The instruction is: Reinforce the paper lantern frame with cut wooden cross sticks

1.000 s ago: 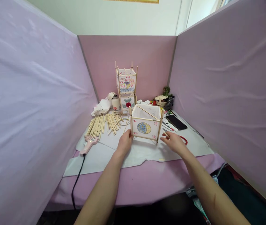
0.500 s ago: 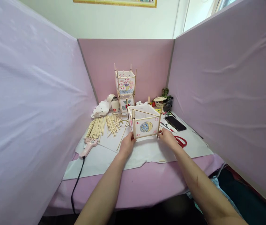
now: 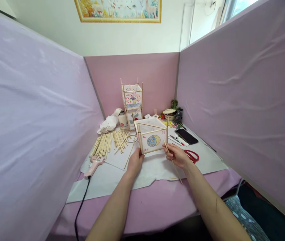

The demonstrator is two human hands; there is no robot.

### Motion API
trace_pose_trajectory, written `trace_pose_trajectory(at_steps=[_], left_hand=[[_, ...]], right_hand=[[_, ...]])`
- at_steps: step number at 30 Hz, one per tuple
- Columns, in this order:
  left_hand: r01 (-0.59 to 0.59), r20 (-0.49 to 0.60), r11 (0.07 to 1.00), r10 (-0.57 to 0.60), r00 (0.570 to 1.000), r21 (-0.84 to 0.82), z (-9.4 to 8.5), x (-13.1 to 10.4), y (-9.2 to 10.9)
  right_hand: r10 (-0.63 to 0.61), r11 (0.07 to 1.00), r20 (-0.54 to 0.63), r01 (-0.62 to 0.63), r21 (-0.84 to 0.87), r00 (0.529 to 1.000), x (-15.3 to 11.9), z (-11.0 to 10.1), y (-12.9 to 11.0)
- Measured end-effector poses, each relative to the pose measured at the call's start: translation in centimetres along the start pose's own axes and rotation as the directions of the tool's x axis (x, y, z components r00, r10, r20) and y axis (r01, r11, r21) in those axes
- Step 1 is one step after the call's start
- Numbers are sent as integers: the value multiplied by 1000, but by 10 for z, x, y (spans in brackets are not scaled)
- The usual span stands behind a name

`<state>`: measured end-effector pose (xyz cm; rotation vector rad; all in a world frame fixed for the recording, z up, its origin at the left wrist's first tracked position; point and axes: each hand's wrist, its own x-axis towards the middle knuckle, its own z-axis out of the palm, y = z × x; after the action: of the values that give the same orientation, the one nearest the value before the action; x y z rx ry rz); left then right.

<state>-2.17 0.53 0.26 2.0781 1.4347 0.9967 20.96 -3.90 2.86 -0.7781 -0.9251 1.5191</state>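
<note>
A square lantern frame of thin sticks and white paper, with a round blue and yellow moon drawing on its front panel, is held above the white sheet. My left hand grips its lower left front corner. A thin wooden stick is pinched in my right hand, close to the frame's lower right front corner; the stick slants down toward the table's front edge. One stick runs diagonally across the frame's top.
Behind stands a taller two-tier lantern. To the left lie many loose sticks and a pink glue gun with a black cord. Red scissors, pens and a black phone are on the right.
The camera view has tilted upward. My right hand has come off the frame's corner and now shows a stick slanting downward. The frame has turned slightly in my left hand.
</note>
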Motion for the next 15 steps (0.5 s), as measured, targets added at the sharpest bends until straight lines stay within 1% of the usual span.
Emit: trace_pose_trajectory(at_steps=[3, 8, 11, 15], left_hand=[[-6, -14, 1000, 7, 1000, 7, 1, 0, 0], [-3, -26, 1000, 3, 1000, 10, 2, 0, 1], [-7, -29, 1000, 7, 1000, 7, 1, -2, 2], [-15, -44, 1000, 15, 999, 6, -1, -3, 2]], right_hand=[[27, 999, 30, -29, 44, 999, 1, -9, 0], [18, 995, 12, -19, 98, 1000, -1, -18, 0], [23, 996, 13, -24, 87, 1000, -3, -20, 2], [50, 998, 50, -52, 36, 997, -5, -19, -1]])
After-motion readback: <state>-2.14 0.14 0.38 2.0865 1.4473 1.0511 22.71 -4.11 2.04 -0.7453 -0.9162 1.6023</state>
